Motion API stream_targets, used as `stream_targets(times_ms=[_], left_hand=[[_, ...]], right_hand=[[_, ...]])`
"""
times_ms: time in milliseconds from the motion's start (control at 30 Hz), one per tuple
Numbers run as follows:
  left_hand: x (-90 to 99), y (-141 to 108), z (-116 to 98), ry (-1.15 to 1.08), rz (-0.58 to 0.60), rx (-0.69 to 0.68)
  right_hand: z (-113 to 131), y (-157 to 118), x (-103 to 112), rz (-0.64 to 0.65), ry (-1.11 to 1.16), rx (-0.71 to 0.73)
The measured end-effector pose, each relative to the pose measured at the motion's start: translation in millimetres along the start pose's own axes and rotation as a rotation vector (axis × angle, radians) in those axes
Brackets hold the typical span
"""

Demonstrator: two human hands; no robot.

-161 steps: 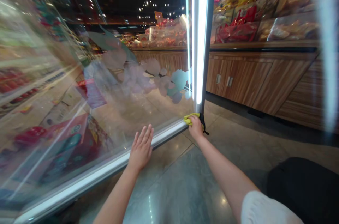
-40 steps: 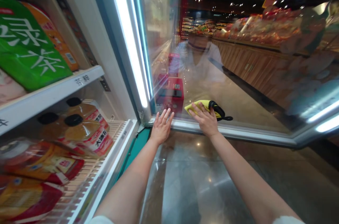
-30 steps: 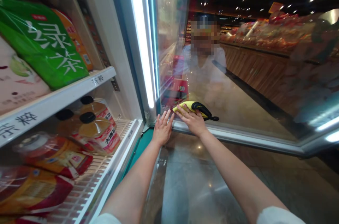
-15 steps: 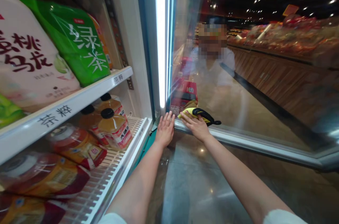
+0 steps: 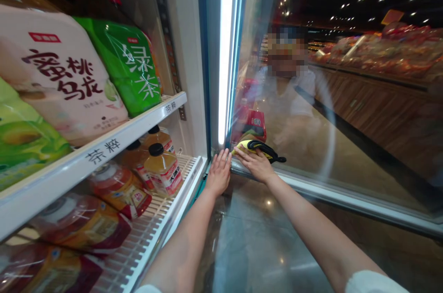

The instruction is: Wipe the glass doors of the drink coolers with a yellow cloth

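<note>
A glass door (image 5: 346, 122) with a metal lower frame (image 5: 311, 187) stands open beside a drinks cooler. My right hand (image 5: 255, 163) presses a yellow and black cloth (image 5: 263, 147) against the bottom of the glass near the hinge corner, its fingers spread over the cloth. Just left of it, my left hand (image 5: 219, 174) lies on the corner of the door frame with its fingers stretched out, below the bright light strip (image 5: 226, 53). No object shows in my left hand.
On the left, the cooler's upper shelf (image 5: 138, 127) holds large tea bottles (image 5: 134, 67); smaller bottles (image 5: 164, 168) stand on the wire shelf (image 5: 148, 237) below. A person's reflection (image 5: 290, 85) and packaged goods (image 5: 380, 48) show in the glass.
The view has shifted left, so more of the tea bottles shows. Both hands stay at the door's lower corner, and the cloth is still under my right hand.
</note>
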State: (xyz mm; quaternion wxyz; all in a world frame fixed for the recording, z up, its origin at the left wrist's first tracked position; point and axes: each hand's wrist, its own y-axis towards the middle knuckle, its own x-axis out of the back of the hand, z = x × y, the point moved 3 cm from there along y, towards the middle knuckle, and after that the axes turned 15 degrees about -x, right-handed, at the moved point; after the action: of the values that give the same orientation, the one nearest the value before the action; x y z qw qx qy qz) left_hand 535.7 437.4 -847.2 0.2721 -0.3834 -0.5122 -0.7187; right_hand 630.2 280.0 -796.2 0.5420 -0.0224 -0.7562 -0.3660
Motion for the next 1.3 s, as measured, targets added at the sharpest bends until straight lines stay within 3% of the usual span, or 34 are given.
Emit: stream_targets(times_ms=[100, 233, 367, 567, 733, 933, 1300], left_hand=[[3.5, 1, 2, 0.008, -0.012, -0.006], [6.5, 1, 4, 0.017, -0.025, 0.005], [5.1, -6, 7, 0.014, -0.009, -0.004], [2.9, -17, 11, 0.020, 0.024, -0.028], [4.4, -15, 10, 0.036, 0.030, -0.026], [-1.1, 2, -8, 0.005, 0.025, -0.088], [-23.2, 39, -52, -0.051, 0.028, -0.198]], right_hand=[[-6, 10, 15, -0.091, 0.008, -0.084], [1, 50, 42, -0.224, 0.017, -0.307], [17, 59, 25, -0.176, 0.015, -0.253], [26, 17, -37, -0.074, 0.056, -0.008], [22, -1, -55, -0.025, 0.061, 0.090], [-12, -37, -39, -0.023, 0.027, 0.060], [-114, -150, 16, 0.068, -0.006, -0.062]])
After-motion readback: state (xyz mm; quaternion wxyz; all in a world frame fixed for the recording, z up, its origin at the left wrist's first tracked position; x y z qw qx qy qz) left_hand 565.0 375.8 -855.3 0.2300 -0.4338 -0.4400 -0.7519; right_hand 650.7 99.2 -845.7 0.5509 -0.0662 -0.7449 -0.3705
